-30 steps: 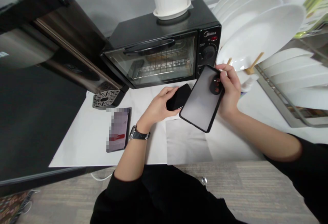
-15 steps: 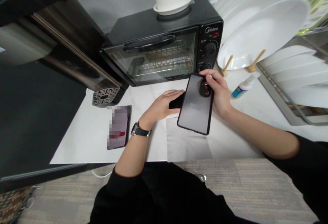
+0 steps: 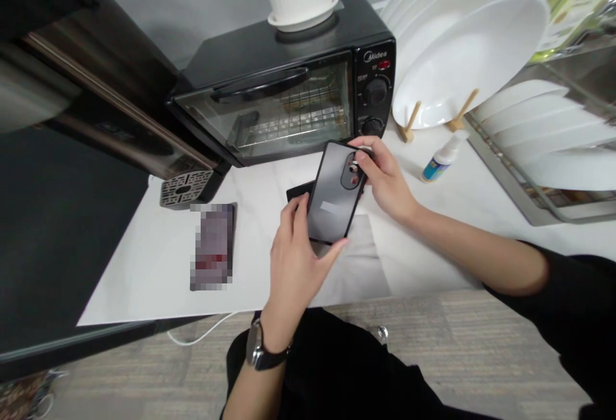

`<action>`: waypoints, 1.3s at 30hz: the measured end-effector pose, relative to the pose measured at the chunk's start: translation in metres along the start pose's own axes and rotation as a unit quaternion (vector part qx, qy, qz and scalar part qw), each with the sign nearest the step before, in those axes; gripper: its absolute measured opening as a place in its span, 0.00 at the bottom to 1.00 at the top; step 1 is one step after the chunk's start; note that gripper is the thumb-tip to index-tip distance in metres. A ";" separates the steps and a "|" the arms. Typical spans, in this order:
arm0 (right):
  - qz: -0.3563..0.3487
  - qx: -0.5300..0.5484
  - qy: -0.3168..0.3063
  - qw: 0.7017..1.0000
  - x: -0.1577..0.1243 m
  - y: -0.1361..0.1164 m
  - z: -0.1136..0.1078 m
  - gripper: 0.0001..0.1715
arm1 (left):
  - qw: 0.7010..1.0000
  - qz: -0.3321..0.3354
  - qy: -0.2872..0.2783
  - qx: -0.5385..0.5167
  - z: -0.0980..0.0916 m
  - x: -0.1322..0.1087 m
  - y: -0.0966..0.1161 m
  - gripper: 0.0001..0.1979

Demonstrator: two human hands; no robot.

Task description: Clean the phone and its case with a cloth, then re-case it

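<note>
A translucent grey phone case with a black rim (image 3: 332,197) is held above the white table (image 3: 144,260), between both hands. My left hand (image 3: 296,263) grips its near end, thumb on one edge and fingers on the other. My right hand (image 3: 385,176) pinches its far end by the oval camera cutout. A black object (image 3: 299,189) lies on the table behind the case, mostly hidden. A grey cloth (image 3: 366,260) is spread under my hands.
A phone with a lit screen (image 3: 212,254) lies to the left. A black toaster oven (image 3: 289,99) stands behind, a white pot on top. White plates (image 3: 462,54) stand in racks at right. A small spray bottle (image 3: 440,160) lies near them.
My left hand let go of the black object on the table and took the near end of the phone case. The case moved left and nearer to me.
</note>
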State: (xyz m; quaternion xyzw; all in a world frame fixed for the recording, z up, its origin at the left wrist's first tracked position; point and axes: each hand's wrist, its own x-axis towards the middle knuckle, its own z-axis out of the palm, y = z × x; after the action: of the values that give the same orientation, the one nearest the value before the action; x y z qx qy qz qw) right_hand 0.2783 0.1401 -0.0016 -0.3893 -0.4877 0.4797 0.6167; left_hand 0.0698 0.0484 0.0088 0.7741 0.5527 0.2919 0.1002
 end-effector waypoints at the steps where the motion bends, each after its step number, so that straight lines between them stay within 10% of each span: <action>1: 0.014 0.013 -0.018 1.000 -0.002 0.000 0.002 0.24 | 1.000 -0.013 0.013 0.011 0.003 -0.007 0.001 0.49; 8: 0.052 0.027 -0.099 0.993 -0.014 -0.001 0.014 0.29 | 0.996 -0.038 0.083 -0.023 -0.009 -0.037 0.003 0.34; 12: 0.061 -0.035 -0.281 0.957 -0.008 -0.023 0.002 0.28 | 0.982 -0.129 0.110 -0.080 -0.022 -0.051 -0.009 0.24; 17: -0.066 -0.429 -0.376 0.818 0.002 -0.042 -0.022 0.13 | 0.958 -0.216 0.168 -0.089 -0.040 -0.080 -0.038 0.23; 21: -0.055 -0.518 -0.445 0.728 0.000 -0.035 -0.024 0.09 | 0.956 -0.247 0.119 -0.106 -0.051 -0.107 -0.054 0.22; 25: -0.040 -0.467 -0.475 0.745 0.000 -0.042 -0.027 0.10 | 0.978 -0.197 0.060 -0.036 -0.058 -0.113 -0.051 0.21; 32: -0.089 -0.239 -0.349 0.902 0.007 -0.075 -0.034 0.13 | 0.997 -0.067 -0.037 -0.017 -0.026 -0.062 -0.029 0.23; 39: -0.198 -0.450 -0.422 0.761 -0.026 -0.037 -0.005 0.10 | 0.997 0.001 -0.070 -0.041 -0.007 -0.038 -0.029 0.39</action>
State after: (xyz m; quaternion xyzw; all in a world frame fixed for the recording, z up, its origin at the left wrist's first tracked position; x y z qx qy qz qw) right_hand 0.2894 0.1063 0.0262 -0.2747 -0.9249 0.1881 0.1834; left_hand 0.0346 0.0236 -0.0123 0.7884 0.5312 0.2595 0.1703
